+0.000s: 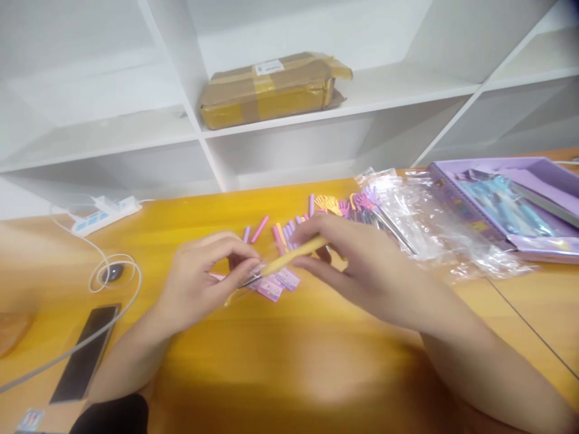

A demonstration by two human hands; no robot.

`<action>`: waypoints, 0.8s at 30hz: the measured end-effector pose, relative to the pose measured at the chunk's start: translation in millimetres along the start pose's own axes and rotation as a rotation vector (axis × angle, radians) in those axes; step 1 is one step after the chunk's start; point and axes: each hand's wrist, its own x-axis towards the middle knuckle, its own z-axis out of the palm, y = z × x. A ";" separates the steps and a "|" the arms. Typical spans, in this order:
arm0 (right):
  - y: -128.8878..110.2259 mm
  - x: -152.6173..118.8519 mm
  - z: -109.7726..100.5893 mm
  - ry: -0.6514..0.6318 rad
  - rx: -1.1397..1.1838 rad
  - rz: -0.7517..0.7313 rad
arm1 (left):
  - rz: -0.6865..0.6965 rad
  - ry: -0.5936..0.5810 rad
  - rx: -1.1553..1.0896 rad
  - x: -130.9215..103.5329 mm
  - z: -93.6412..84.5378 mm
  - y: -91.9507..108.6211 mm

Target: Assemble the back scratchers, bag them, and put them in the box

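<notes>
A yellow tube (294,255) slants between my two hands above the table. My right hand (362,265) pinches its upper right end between thumb and fingers. At its lower left end, my left hand (208,280) is closed on a thin metallic rod (251,279), blurred, with a small yellow tip below it. Behind and under the hands lie several pink, purple and orange tubes (279,236) and some pink-purple printed cards (271,288). Yellow, pink and purple hand-shaped pieces (332,205) on metallic rods rest beyond my right hand.
Clear plastic bags (420,211) and an open purple box (493,232) with blue packets occupy the right. At left are a power strip (107,216), looping cable, black mouse (113,272) and dark phone (85,355). A taped carton (271,90) sits on the shelf behind.
</notes>
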 end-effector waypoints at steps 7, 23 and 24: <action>-0.5 3.5 29.1 0.295 -0.085 0.046 | -0.047 0.159 -0.108 4.2 12.6 -13.1; 0.8 0.5 39.6 0.242 -0.203 -0.305 | -0.059 0.329 -0.429 0.6 31.6 -6.8; 0.0 1.8 37.9 0.299 -0.157 -0.270 | -0.052 0.344 -0.446 0.3 31.2 -6.6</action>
